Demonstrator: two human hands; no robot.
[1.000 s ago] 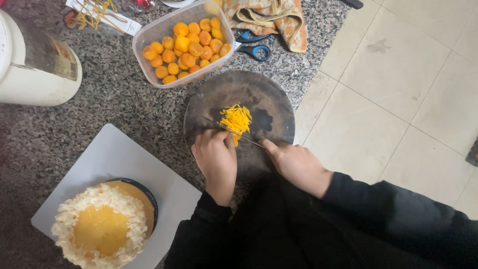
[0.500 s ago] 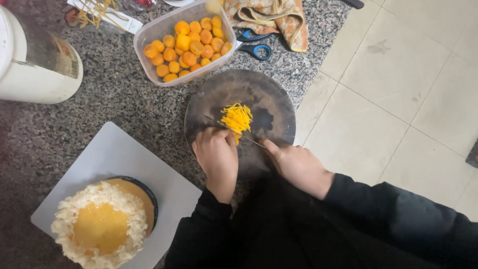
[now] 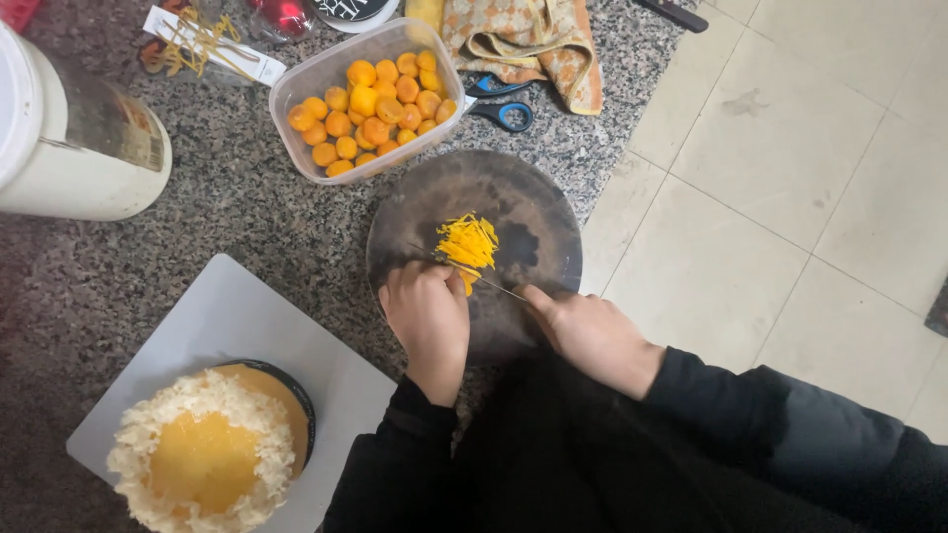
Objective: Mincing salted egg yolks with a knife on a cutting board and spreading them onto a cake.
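Orange piece [image 3: 465, 280]: pinned on the round dark cutting board [image 3: 474, 257], at its near-middle, just under the left fingertips.
Shreds [image 3: 468, 240]: a yellow heap is piled just beyond the blade.
Knife [image 3: 484, 283]: a thin blade, laid across the board between both hands.
Left hand [image 3: 427, 318]: curled tight, knuckles up, holding the piece down.
Right hand [image 3: 592, 334]: closed around the knife handle (the handle itself is hidden).
Risk, fingers: the blade is run right beside the left fingertips; a slip on the small soft piece could mean a nick.
Risk, board: it is set at the bench [image 3: 247, 212] edge, partly overhanging; a hard press could tip it.
Risk, shreds: some could be flicked to the floor [image 3: 790, 197].
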